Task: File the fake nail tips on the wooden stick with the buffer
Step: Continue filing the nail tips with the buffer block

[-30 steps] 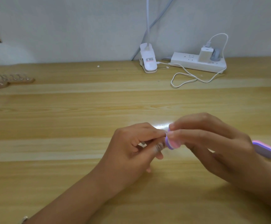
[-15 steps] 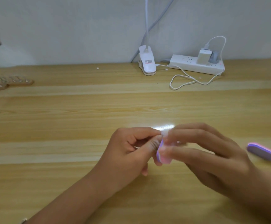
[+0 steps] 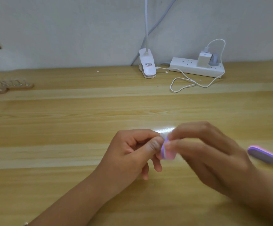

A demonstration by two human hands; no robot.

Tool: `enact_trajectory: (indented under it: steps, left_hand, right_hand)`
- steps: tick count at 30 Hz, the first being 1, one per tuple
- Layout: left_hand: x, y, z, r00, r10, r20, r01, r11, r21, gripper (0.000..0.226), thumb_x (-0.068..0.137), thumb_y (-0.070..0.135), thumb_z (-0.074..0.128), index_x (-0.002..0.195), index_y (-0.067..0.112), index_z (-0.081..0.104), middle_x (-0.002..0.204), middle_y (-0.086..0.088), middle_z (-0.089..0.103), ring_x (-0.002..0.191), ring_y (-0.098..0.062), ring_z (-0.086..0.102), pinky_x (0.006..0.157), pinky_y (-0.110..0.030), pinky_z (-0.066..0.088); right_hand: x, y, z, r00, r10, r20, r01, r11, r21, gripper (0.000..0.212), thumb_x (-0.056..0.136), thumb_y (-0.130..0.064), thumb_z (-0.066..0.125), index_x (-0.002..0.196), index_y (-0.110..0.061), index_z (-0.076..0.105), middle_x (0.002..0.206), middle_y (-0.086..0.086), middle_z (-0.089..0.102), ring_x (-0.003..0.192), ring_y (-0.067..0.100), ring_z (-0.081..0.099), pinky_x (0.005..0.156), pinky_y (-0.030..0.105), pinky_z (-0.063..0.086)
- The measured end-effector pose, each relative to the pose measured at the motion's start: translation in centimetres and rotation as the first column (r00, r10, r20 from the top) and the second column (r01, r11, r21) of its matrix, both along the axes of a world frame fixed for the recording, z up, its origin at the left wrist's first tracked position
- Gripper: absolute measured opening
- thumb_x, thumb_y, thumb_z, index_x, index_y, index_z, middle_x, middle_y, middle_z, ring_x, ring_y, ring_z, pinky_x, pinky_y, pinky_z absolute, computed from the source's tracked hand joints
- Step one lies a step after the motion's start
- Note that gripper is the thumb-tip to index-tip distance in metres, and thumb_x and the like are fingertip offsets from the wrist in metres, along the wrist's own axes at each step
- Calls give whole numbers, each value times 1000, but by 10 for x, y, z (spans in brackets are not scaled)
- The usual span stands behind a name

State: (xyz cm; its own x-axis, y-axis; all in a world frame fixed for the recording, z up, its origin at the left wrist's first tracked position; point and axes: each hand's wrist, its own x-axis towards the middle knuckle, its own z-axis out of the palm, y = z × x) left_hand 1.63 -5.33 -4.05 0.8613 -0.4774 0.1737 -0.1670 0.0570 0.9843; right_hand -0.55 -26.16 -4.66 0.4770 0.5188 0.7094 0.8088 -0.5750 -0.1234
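My left hand [image 3: 132, 154] pinches a nail tip [image 3: 163, 135]. My right hand [image 3: 205, 152] grips the buffer [image 3: 168, 152] against it. A second buffer [image 3: 262, 154] lies to the right.

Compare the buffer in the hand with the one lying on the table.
The held buffer is pinched in the right hand, partly hidden; the spare buffer lies free on the table, fully in view. The held buffer stands on edge; the spare buffer lies flat. Both are purple and pink.
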Motion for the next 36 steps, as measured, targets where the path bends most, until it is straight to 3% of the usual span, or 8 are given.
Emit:
enact_trajectory:
  steps: [3, 7, 10, 15, 20, 27, 33, 36]
  left_hand:
    - [0, 1, 1, 1000, -11, -9, 11, 1000, -4, 23, 93, 12, 54, 79, 8, 72, 64, -2, 64, 53, -16, 61, 39, -26, 43]
    - [-1, 0, 2, 999, -9, -36, 9, 1000, 0, 23, 93, 16, 54, 77, 11, 70, 64, -2, 59, 52, -18, 61, 39, -25, 42]
    - [-1, -1, 1, 999, -31, -38, 32, 999, 11, 23, 94, 15, 53, 79, 8, 68, 63, -2, 59, 51, -19, 62, 39, -26, 42]
    - [-1, 1, 2, 997, -53, -54, 54, 998, 11, 23, 94, 16, 51, 80, 6, 67, 64, -3, 59, 51, -20, 62, 40, -25, 43]
    - [-2, -1, 2, 997, -67, -45, 68, 998, 16, 25, 96, 19, 51, 84, 3, 67, 65, -5, 62, 50, -19, 63, 39, -27, 44]
    - [-4, -3, 3, 990, -122, -76, 124, 992, 15, 29, 99, 21, 45, 79, 13, 64, 64, -5, 63, 50, -19, 64, 42, -28, 42]
    - [-5, -2, 2, 985, -142, -99, 145, 989, 22, 29, 101, 20, 43, 83, 11, 65, 71, -8, 69, 53, -25, 69, 44, -28, 46]
    - [-5, -1, 2, 984, -157, -79, 159, 987, 22, 30, 102, 18, 42, 85, 10, 66, 75, -9, 71, 55, -24, 70, 44, -29, 48]
  right_hand:
    - [-1, 0, -3, 998, 47, 38, -45, 998, -54, 27, 89, 13, 58, 109, 0, 73, 107, 13, 68, 101, 26, 65, 93, 30, 50]
    - [11, -13, -1, 996, -72, 44, 72, 997, 13, 25, 86, 14, 62, 105, 0, 73, 104, 13, 66, 95, 25, 66, 84, 34, 52]
    - [5, -5, -6, 998, -17, 66, 17, 1000, 9, 33, 89, 13, 60, 113, -8, 70, 108, 11, 65, 101, 23, 64, 91, 29, 48]
    - [5, -6, -2, 998, -49, 48, 48, 999, 17, 26, 89, 13, 59, 106, -2, 73, 106, 14, 65, 97, 24, 65, 89, 29, 50]
    - [-4, 4, -5, 997, 37, 71, -38, 999, 16, 31, 90, 9, 61, 115, -9, 64, 111, 6, 63, 104, 21, 62, 96, 26, 46]
    - [-2, 1, 1, 999, -22, 48, 17, 996, 92, 35, 91, 8, 60, 113, -19, 66, 109, 9, 63, 102, 18, 62, 91, 27, 48]
    - [-1, -3, 1, 997, -54, 60, 52, 998, 42, 35, 87, 12, 62, 112, -12, 71, 106, 13, 65, 99, 23, 64, 88, 32, 51]
    - [-5, 3, -3, 997, -30, 70, 28, 999, 31, 37, 86, 11, 64, 116, -10, 66, 108, 10, 64, 102, 22, 62, 92, 26, 47]
